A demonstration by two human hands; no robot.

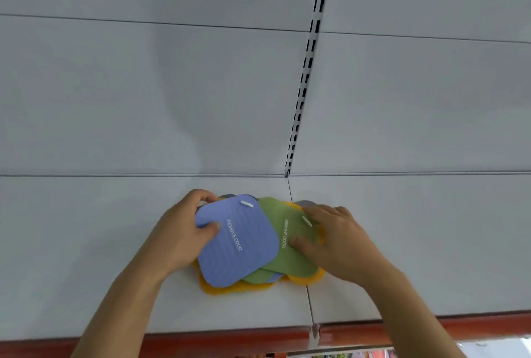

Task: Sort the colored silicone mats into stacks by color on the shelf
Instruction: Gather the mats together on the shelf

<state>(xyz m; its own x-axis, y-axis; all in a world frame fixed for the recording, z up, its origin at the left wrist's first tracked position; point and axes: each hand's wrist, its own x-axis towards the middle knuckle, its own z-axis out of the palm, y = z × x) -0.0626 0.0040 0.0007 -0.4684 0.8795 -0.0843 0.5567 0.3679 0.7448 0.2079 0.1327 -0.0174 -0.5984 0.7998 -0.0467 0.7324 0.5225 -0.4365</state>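
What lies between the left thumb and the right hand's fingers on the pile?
In the head view, the blue mat and the green mat it overlaps span between the left hand and right hand.

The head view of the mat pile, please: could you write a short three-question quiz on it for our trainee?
1. True or false: the mats are already sorted by colour.
2. Which mat lies on top: A blue, B green, C yellow?
3. Which hand rests on the green mat?

Key:
1. False; the blue mat, green mat and yellow mat overlap in one pile on the shelf.
2. A.
3. The right hand; the left hand grips the blue mat.
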